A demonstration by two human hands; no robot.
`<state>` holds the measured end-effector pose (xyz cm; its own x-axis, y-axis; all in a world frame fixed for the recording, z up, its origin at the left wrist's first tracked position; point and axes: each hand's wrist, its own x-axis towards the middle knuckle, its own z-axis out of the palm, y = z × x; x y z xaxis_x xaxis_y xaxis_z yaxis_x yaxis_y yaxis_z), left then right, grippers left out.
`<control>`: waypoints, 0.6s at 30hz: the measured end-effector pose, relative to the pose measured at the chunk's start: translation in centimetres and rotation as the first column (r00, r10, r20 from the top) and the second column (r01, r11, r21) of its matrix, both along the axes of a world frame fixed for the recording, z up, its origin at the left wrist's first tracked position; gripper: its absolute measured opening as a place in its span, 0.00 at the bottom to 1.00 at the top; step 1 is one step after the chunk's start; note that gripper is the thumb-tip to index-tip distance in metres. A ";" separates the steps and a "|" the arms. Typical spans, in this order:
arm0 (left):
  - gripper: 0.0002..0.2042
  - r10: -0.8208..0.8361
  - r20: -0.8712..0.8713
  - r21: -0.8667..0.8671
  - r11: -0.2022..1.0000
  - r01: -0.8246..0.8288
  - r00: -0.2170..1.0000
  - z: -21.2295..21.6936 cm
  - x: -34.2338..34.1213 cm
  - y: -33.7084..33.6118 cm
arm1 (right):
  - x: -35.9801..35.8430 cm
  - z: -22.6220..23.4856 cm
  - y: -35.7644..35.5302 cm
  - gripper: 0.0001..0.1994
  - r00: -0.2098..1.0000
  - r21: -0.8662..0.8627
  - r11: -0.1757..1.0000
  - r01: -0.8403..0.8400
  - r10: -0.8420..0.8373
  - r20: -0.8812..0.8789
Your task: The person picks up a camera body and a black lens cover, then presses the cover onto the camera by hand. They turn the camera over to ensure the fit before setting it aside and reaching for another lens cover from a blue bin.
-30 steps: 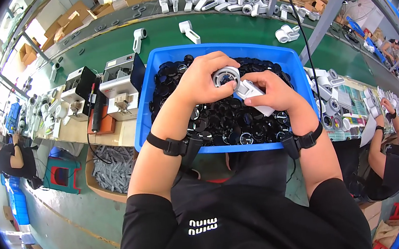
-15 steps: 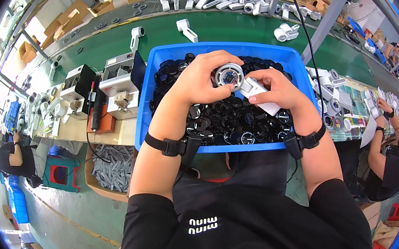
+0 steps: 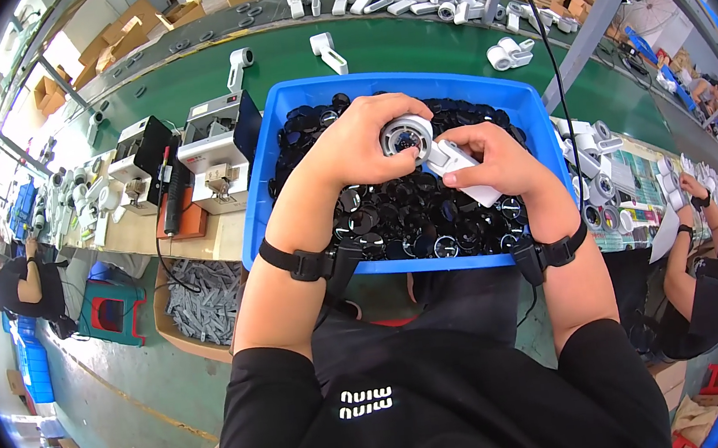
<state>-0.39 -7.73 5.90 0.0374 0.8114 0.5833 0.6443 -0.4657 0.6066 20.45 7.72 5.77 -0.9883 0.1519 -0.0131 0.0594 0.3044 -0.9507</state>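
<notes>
Between my two hands is a white device (image 3: 456, 162) with a round, open head and a flat handle. Dark parts show inside the ring of its head (image 3: 407, 141). My left hand (image 3: 367, 139) curls around the head, its thumb on the lower edge. Fingers and thumb of my right hand (image 3: 500, 157) close on the handle. Just below both hands sits a blue bin (image 3: 308, 91) full of round, glossy black discs (image 3: 376, 222).
Beyond the bin runs a green conveyor belt (image 3: 175, 86) bearing similar white devices (image 3: 242, 65). Two small bench machines (image 3: 217, 143) stand left of the bin. A carton of grey strips (image 3: 200, 304) is lower left. Co-workers sit at left (image 3: 16, 281) and right (image 3: 704, 300).
The device's head has shifted slightly left and tilted in my left hand. My right hand has barely moved. White devices on the belt have slid a little left.
</notes>
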 end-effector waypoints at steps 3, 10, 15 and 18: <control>0.21 0.041 -0.050 -0.026 0.999 -0.042 0.998 -0.1 0.3 0.0 | -0.2 -0.5 -0.1 0.20 1.000 0.059 0.998 0.026 -0.026 -0.003; 0.22 0.096 -0.102 -0.105 0.989 -0.107 0.990 -0.5 -0.2 -0.2 | -0.8 -1.3 -1.1 0.23 0.996 0.109 0.991 0.082 -0.086 0.036; 0.27 0.124 0.293 -0.134 0.987 -0.088 0.948 -0.1 0.6 0.3 | -1.5 -1.8 -2.1 0.26 0.984 -0.260 0.958 0.123 -0.152 -0.095; 0.37 -0.018 0.476 -0.054 0.997 0.050 0.879 -0.5 0.9 0.6 | -1.5 -1.9 -2.1 0.27 0.988 -0.270 0.961 0.065 -0.099 -0.115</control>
